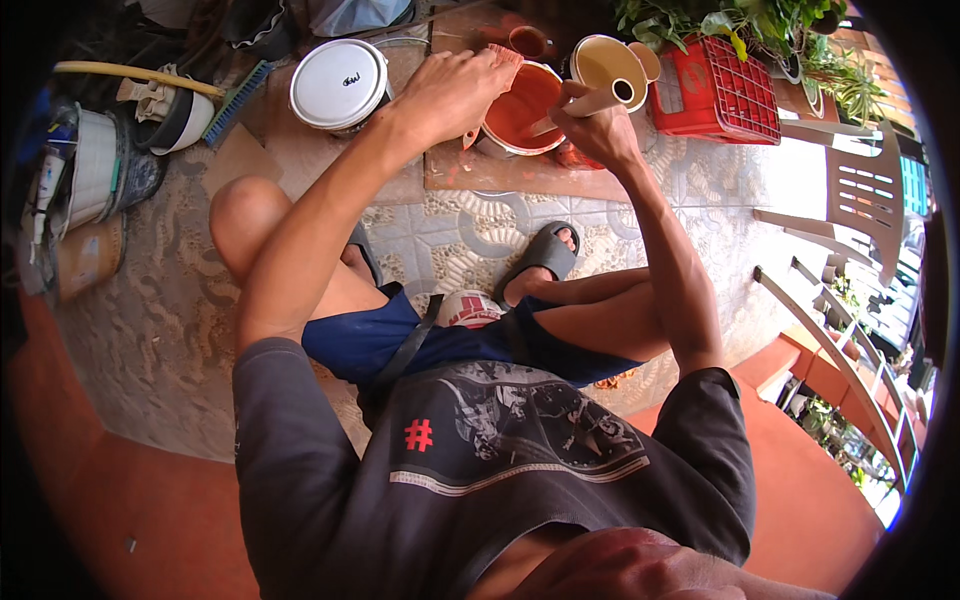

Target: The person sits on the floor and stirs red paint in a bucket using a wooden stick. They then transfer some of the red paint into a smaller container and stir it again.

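Observation:
My left hand [455,95] grips an orange-stained brush [505,60] over the left rim of an open paint can [521,108] of orange-red paint. My right hand [600,125] is closed on a pale flat stick [545,122], whose lower end dips into the paint. Just left of my left hand stands a white-lidded bucket [338,75]. A beige container [590,55] is behind my right hand, and a small dark red cup [527,40] sits behind the paint can.
A red crate [710,95] and plants [680,15] stand at the back right, with a brown plastic chair [860,200] beside them. Stacked containers [95,150], a yellow hose [130,72] and a blue broom head [235,100] lie at left. My sandalled foot [540,260] rests on patterned tiles [440,230].

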{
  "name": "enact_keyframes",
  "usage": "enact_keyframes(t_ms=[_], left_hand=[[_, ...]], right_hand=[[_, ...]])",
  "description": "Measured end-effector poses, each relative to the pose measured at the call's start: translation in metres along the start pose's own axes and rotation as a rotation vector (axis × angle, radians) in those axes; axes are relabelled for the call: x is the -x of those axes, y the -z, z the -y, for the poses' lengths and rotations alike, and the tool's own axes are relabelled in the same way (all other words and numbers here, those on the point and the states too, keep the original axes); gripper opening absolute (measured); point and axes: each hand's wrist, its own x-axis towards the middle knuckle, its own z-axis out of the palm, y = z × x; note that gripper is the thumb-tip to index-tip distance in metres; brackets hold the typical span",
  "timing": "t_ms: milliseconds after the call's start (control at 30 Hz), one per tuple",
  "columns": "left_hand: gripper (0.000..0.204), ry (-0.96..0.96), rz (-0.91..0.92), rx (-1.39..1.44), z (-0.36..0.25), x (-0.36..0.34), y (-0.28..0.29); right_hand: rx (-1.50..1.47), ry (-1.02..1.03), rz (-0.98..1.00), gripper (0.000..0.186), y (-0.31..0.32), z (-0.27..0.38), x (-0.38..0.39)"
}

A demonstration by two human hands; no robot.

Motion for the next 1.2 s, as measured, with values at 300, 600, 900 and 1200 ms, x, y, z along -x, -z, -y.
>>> enact_keyframes(t_ms=[300,600,900,1200], left_hand=[[0.036,-0.003,0.014,-0.004,-0.002,0.000,-0.001],[0.031,-0.038,-0.042,-0.020,0.000,0.001,-0.004],[0.032,-0.013,-0.015,-0.013,-0.001,0.002,0.003],[0.034,-0.017,-0.021,-0.026,0.000,0.001,-0.002]], right_hand=[[-0.095,-0.029,-0.030,0.023,-0.007,0.004,-0.001],[-0.157,0.119,-0.026,0.019,-0.009,0.005,0.005],[0.122,0.055,0.029,0.018,-0.003,0.011,0.005],[0.187,0.096,-0.041,0.015,-0.007,0.005,0.006]])
